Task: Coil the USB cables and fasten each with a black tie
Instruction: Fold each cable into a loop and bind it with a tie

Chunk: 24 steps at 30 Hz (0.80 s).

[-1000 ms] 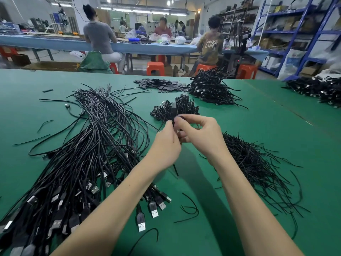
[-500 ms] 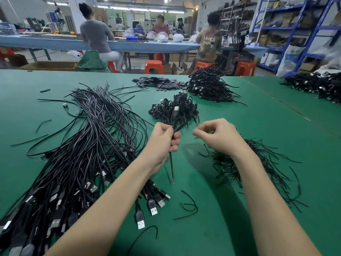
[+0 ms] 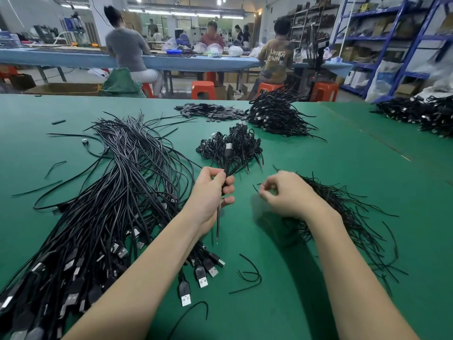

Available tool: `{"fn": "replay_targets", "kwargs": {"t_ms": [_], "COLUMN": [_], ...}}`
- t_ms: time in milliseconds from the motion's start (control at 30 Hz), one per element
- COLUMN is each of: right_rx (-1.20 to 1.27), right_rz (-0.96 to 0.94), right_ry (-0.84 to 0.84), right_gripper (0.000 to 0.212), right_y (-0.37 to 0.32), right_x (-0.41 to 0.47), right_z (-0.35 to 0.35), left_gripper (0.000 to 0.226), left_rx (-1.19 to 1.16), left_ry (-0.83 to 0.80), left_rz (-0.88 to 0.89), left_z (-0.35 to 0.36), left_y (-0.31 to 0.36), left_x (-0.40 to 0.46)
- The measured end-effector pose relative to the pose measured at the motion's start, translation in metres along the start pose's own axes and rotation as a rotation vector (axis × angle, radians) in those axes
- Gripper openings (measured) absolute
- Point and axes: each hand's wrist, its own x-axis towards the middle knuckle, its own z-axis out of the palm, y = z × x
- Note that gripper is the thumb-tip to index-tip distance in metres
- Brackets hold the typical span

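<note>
My left hand [image 3: 212, 192] grips a folded black USB cable [image 3: 228, 153] in its fist. The plug sticks up above the fist and the bare wire end hangs below. My right hand [image 3: 286, 195] hovers at the near edge of the heap of black ties [image 3: 348, 217], thumb and forefinger pinching the end of one tie. A big sheaf of loose USB cables [image 3: 110, 204] lies to the left, plugs toward me. Small coiled cables form a pile [image 3: 242, 141] just beyond my left hand.
A larger heap of coiled cables [image 3: 277, 116] and flat black pieces [image 3: 210, 111] lie farther back on the green table [image 3: 318, 155]. Another cable heap [image 3: 421, 114] sits at far right. Stray ties [image 3: 250, 276] lie near my arms. People work at a blue bench behind.
My right hand has let go of the cable and moved right and down to the tie heap. My left hand still holds the cable, now lower.
</note>
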Motion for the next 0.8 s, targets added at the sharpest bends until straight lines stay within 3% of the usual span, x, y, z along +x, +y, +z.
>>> {"fn": "replay_targets", "kwargs": {"t_ms": [133, 367, 567, 700, 800], "right_rx": [0.379, 0.627, 0.663, 0.563, 0.476], "right_rz": [-0.231, -0.28, -0.164, -0.205, -0.231], "right_ry": [0.169, 0.254, 0.415, 0.389, 0.306], "right_gripper": [0.009, 0.009, 0.008, 0.008, 0.019], "right_y": [-0.021, -0.042, -0.053, -0.051, -0.053], "right_x": [-0.004, -0.008, -0.003, -0.001, -0.004], "right_z": [-0.012, -0.008, 0.009, 0.008, 0.004], "left_gripper": [0.015, 0.013, 0.013, 0.015, 0.016], "left_rx": [0.028, 0.083, 0.352, 0.284, 0.263], "left_ry": [-0.016, 0.015, -0.033, -0.039, -0.02], "left_rz": [0.023, 0.043, 0.154, 0.108, 0.093], "left_z": [-0.002, -0.002, 0.003, 0.003, 0.001], "left_y": [-0.002, -0.003, -0.004, -0.001, 0.001], "left_x": [0.001, 0.002, -0.002, -0.002, -0.002]}}
